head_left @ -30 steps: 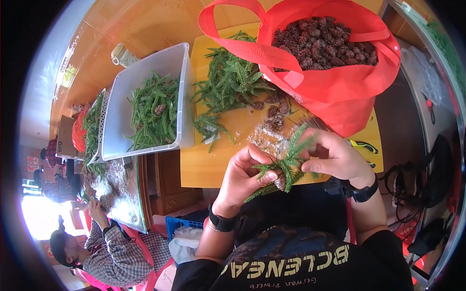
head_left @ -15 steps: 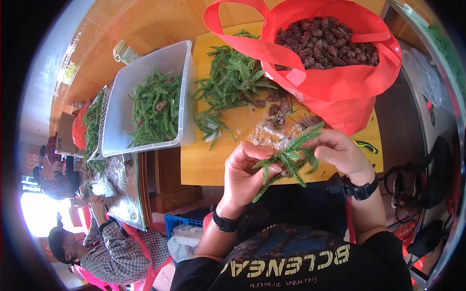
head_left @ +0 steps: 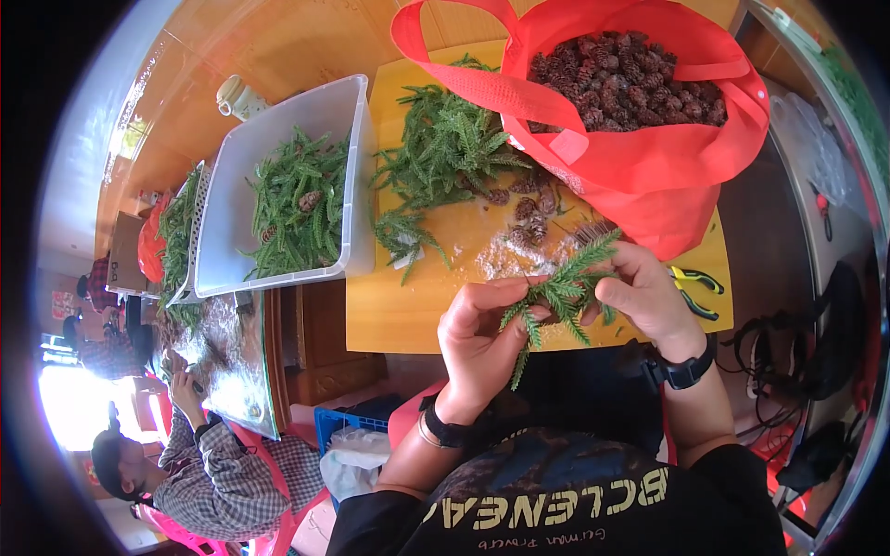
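A person's left hand (head_left: 477,338) and right hand (head_left: 649,301) both grip a green fir sprig (head_left: 561,296) at lower centre of the frame, just above the near edge of a yellow desk (head_left: 399,320). The left hand's fingers pinch the sprig near its stem end; the right hand's fingers close on its upper fronds. Compared with a second ago, the sprig has been turned from a more upright pose to lie slanting across both hands, its tip now pointing to the upper right, and the hands have drawn slightly apart along it, which suggests it is being worked over rather than set down.

On the desk beyond lie a loose heap of fir cuttings (head_left: 445,153), scattered pine cones (head_left: 528,208) and yellow-handled pliers (head_left: 695,283) at right. A red fabric bag (head_left: 649,176) full of cones stands at upper right. A clear plastic bin (head_left: 352,167) holding more greenery sits at upper left. At lower left, another person in a checked shirt (head_left: 209,473) works at a separate desk.
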Demonstrator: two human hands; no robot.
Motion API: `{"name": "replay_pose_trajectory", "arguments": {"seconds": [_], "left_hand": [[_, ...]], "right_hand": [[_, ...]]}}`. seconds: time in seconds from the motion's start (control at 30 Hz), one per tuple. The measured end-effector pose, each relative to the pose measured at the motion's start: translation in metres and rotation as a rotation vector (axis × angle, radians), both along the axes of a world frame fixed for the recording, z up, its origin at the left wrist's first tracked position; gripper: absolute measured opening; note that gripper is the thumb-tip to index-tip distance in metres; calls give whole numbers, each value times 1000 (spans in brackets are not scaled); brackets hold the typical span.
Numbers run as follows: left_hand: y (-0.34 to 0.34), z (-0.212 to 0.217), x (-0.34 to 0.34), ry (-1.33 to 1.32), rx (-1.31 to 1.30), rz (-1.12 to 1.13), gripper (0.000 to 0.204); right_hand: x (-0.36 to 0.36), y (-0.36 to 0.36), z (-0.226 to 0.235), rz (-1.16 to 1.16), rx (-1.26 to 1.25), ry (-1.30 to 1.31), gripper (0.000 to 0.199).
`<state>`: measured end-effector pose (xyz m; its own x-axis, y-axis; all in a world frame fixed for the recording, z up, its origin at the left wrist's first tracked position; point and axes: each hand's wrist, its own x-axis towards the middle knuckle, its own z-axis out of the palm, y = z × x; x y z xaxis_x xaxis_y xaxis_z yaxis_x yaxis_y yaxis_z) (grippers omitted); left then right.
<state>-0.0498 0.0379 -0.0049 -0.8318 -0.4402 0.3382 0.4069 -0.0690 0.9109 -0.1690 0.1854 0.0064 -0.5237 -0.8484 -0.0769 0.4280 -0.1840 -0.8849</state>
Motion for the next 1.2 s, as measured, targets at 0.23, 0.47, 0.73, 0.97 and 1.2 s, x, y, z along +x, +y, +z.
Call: {"name": "replay_pose_trajectory", "arguments": {"seconds": [0.23, 0.47, 0.73, 0.97, 1.2], "left_hand": [[-6, -9, -5, 19, -27, 11, 20], [0, -9, -3, -8, -53, 22, 24], [0, -11, -5, 18, 13, 43, 25], [-6, -2, -1, 32, -246, 42, 27], [-12, 9, 5, -8, -555, 37, 25]], "right_hand": [[3, -3, -5, -63, 18, -6, 28], [5, -10, -8, -3, 50, 125, 50], [13, -14, -6, -400, 46, 363, 62], [8, -8, 47, -402, 222, 1453, 36], [-10, -15, 48, 101, 177, 1242, 27]]}}
